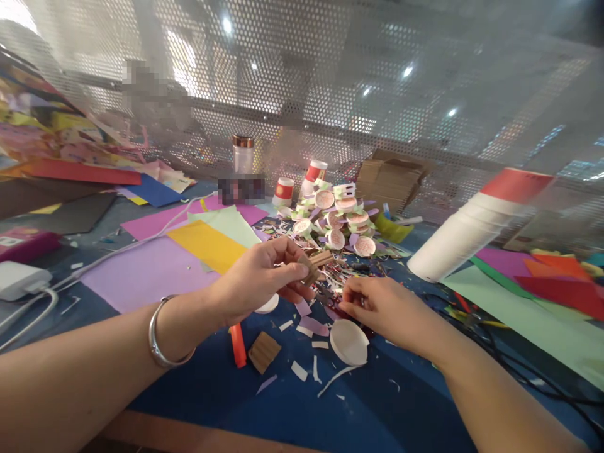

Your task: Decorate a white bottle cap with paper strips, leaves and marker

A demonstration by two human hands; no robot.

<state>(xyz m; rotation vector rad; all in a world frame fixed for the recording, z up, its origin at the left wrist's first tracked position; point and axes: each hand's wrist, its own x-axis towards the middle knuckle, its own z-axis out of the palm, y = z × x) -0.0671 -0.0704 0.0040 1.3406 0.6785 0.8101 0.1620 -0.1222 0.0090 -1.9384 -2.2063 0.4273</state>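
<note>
My left hand [264,270], with a silver bangle on its wrist, pinches a small piece of corrugated cardboard [321,259] over the middle of the blue table [198,396]. Just right of it, my right hand [377,302] is closed around the dark red handles of scissors [324,297]; the fingers partly hide them. The blades point toward the left hand, and I cannot tell whether they touch the cardboard. Below the hands lie another cardboard square [265,352], a white paper disc [349,343], an orange-red marker-like stick [238,346] and several paper scraps [299,370].
Behind the hands is a heap of cut cup pieces [335,239] with paper strips. A tilted stack of paper cups [472,233] lies at right, near black cables [509,365]. Coloured sheets [141,270] and a white charger [23,280] occupy the left. Folded cardboard [391,179] stands behind.
</note>
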